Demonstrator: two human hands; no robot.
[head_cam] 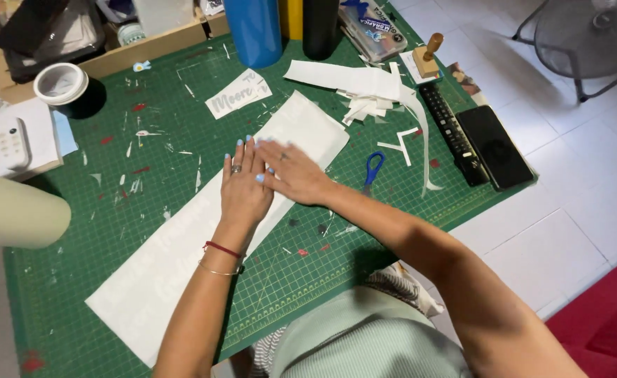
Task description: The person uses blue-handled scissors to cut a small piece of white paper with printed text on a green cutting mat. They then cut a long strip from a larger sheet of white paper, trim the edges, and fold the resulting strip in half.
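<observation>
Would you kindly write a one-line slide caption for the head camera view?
Left hand and right hand press flat on a long white sheet on a green cutting mat, blue-handled scissors alongside.

Both my hands lie flat on the long white sheet (182,259) stretched across the green cutting mat (112,175): my left hand (244,187) palm down, my right hand (293,175) crossing just beside it, fingertips overlapping. Blue-handled scissors (373,168) rest near my right wrist, with paper scraps (368,94) beyond them.

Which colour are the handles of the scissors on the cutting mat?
Blue. The scissors lie beside the right hand; head view.
</observation>
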